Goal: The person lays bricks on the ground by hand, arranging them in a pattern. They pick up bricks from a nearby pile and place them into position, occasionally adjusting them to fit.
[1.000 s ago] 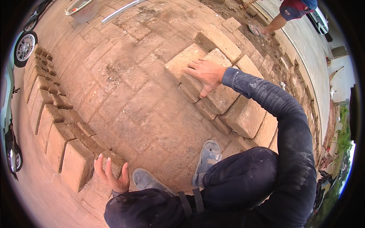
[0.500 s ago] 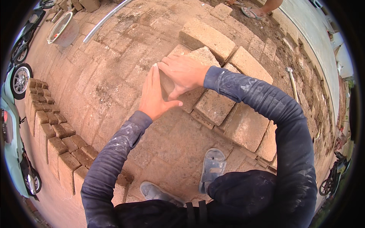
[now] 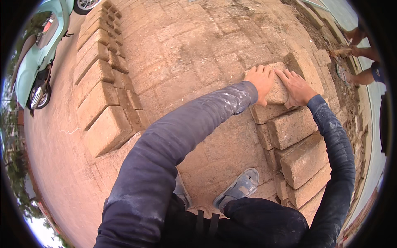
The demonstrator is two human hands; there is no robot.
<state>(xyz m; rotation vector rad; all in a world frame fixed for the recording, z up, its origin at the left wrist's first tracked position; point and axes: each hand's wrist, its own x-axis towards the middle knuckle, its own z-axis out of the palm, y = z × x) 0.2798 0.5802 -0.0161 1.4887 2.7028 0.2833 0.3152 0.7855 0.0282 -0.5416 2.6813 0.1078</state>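
A sandy-brown brick (image 3: pixel 277 87) sits at the far end of the stacked row on the right, between my two hands. My left hand (image 3: pixel 260 82) grips its left side, fingers curled over the far edge. On the right side, my right hand (image 3: pixel 295 87) holds the same brick with its fingers over the top. The fingertips of both hands come close together at the far edge. Right below my hands lies another brick (image 3: pixel 292 127), and more bricks (image 3: pixel 304 160) continue the row toward me. The underside of the held brick is hidden.
A second row of stacked bricks (image 3: pixel 108 130) stands on the left. Beyond it is a pale green scooter (image 3: pixel 43 74). My sandalled feet (image 3: pixel 242 186) stand on the paving (image 3: pixel 173 74) between the rows. Another person's legs (image 3: pixel 364 76) show at the far right.
The view has swung left, so both brick rows appear farther right. My hands have settled from a loose, thumbs-apart pose around the end of the row to a grip on a brick.
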